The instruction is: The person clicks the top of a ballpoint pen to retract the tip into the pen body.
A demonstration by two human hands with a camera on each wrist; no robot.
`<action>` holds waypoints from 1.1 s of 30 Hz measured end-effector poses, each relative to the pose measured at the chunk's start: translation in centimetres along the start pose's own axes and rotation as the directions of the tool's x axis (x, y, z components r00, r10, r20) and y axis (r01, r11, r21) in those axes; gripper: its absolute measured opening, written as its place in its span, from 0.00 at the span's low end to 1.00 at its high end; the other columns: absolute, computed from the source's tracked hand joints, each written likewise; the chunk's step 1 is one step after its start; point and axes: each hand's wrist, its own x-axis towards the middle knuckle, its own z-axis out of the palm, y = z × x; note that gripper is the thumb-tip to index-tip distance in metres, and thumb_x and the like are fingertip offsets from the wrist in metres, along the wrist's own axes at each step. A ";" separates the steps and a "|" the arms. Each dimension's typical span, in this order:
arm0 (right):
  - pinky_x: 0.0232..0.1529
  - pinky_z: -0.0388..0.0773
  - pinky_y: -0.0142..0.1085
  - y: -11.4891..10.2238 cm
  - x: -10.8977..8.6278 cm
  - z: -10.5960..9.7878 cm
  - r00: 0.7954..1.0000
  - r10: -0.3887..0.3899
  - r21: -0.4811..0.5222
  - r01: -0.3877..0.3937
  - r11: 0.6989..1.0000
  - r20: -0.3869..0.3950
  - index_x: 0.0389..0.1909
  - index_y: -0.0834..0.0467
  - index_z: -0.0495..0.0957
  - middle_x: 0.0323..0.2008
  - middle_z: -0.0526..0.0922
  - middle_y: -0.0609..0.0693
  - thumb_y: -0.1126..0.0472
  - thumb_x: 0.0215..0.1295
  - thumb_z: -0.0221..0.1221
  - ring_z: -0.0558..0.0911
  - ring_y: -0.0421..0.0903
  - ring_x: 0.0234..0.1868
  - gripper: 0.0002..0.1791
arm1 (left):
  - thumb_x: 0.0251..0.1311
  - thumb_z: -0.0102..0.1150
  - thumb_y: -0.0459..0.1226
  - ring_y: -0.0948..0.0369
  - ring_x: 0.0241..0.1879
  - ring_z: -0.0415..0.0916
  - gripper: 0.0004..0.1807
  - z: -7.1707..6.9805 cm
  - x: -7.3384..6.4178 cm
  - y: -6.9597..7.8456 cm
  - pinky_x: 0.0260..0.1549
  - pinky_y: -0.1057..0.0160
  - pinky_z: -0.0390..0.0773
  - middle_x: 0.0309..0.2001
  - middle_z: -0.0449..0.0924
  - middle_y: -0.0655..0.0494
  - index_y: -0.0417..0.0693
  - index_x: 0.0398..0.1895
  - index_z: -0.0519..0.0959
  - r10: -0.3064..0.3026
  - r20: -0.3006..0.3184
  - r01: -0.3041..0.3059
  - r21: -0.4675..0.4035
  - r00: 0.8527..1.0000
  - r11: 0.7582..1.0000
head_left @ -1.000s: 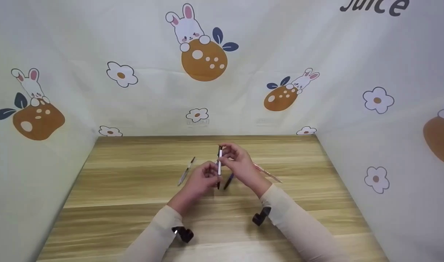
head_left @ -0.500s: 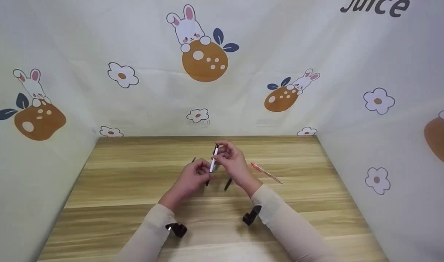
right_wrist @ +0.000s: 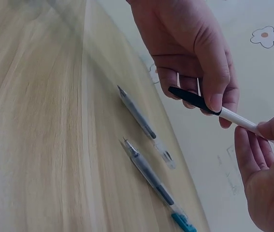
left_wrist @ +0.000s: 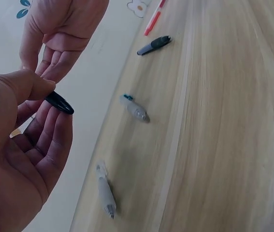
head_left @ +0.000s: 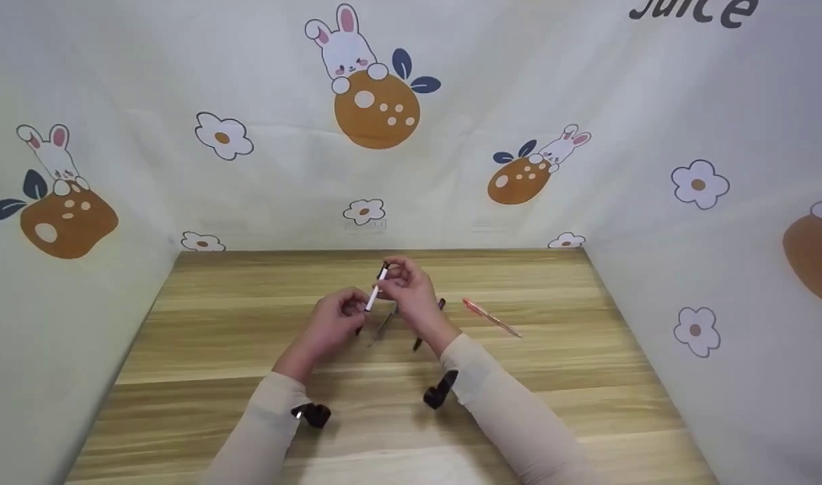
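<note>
A white pen [head_left: 375, 291] with a black lower end and a black clip is held slantwise above the table by both hands. My left hand [head_left: 328, 322] pinches its black lower end [right_wrist: 193, 99] between thumb and fingers. Higher up, my right hand [head_left: 416, 296] grips the white barrel, with a fingertip right at the top end. The left wrist view shows only the black tip [left_wrist: 60, 103] poking out past the left thumb; the fingers hide the rest there.
Beneath the hands lie a clear pen [right_wrist: 137, 114] and a clear pen with a teal clip [right_wrist: 151, 179]. A dark pen [left_wrist: 154, 45] and a red-orange pen [head_left: 491, 317] lie farther right on the wooden table [head_left: 235, 404]. Printed cloth [head_left: 451, 81] walls the table's back and sides.
Both hands have moved left, carrying the white pen, which has gone from nearly upright to leaning right at the top. The dark pen and a clear pen show more; the left clear pen is now covered.
</note>
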 end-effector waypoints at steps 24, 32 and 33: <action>0.52 0.90 0.49 2.0 2.0 3.5 0.991 0.076 0.064 -0.069 0.996 -0.108 0.61 0.62 0.80 0.43 0.84 0.57 0.78 0.69 0.67 0.91 0.49 0.41 0.21 | 0.70 0.67 0.26 0.55 0.41 0.80 0.11 -3.9 0.2 -0.7 0.38 0.61 0.80 0.40 0.85 0.48 0.38 0.53 0.88 -0.020 -0.033 0.023 0.089 0.999 0.996; 0.48 0.91 0.45 2.5 2.8 4.8 0.987 0.093 0.124 -0.076 0.989 -0.130 0.60 0.65 0.80 0.42 0.84 0.60 0.80 0.69 0.66 0.91 0.50 0.38 0.21 | 0.72 0.66 0.27 0.54 0.42 0.80 0.13 -5.1 0.2 -1.0 0.40 0.61 0.81 0.41 0.85 0.48 0.35 0.56 0.87 -0.022 -0.060 0.030 0.136 0.998 0.990; 0.48 0.91 0.45 2.5 2.9 5.0 0.987 0.092 0.129 -0.075 0.989 -0.130 0.60 0.65 0.80 0.42 0.84 0.60 0.81 0.69 0.66 0.91 0.50 0.38 0.21 | 0.72 0.66 0.27 0.54 0.43 0.80 0.13 -5.2 0.3 -1.0 0.40 0.61 0.80 0.41 0.85 0.49 0.35 0.56 0.87 -0.020 -0.066 0.029 0.140 0.998 0.990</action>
